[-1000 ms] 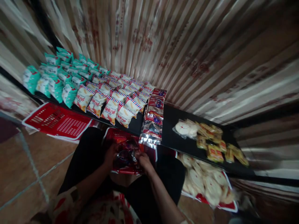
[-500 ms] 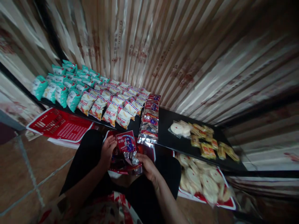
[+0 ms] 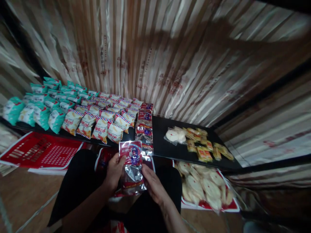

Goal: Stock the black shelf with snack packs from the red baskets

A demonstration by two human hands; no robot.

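Note:
Between my hands is a red and purple foil snack packet [image 3: 131, 161], upright with its printed front toward me and a clear window in its lower part. My left hand [image 3: 114, 171] grips its left edge, thumb over the front. At the lower right edge my right hand [image 3: 153, 183] has its fingers on the packet, partly out of sight. A column of overlapping packets [image 3: 145, 124] of the same kind lies on the black shelf [image 3: 160, 139] just beyond. Below the held one, more red packaging [image 3: 104, 160] shows between my knees, mostly covered.
Left on the shelf stand teal snack bags [image 3: 41, 115] and white-and-orange snack bags [image 3: 100, 129] in rows. To the right are round white packs [image 3: 175, 135] and small yellow packs [image 3: 204, 153]. A red basket [image 3: 60, 150] and a basket of pale round packs [image 3: 206, 186] sit below. A pleated curtain [image 3: 145, 48] hangs behind.
The packet has come up and toward me, now upright with its front facing me. My left thumb has moved onto its front. The view has shifted slightly right.

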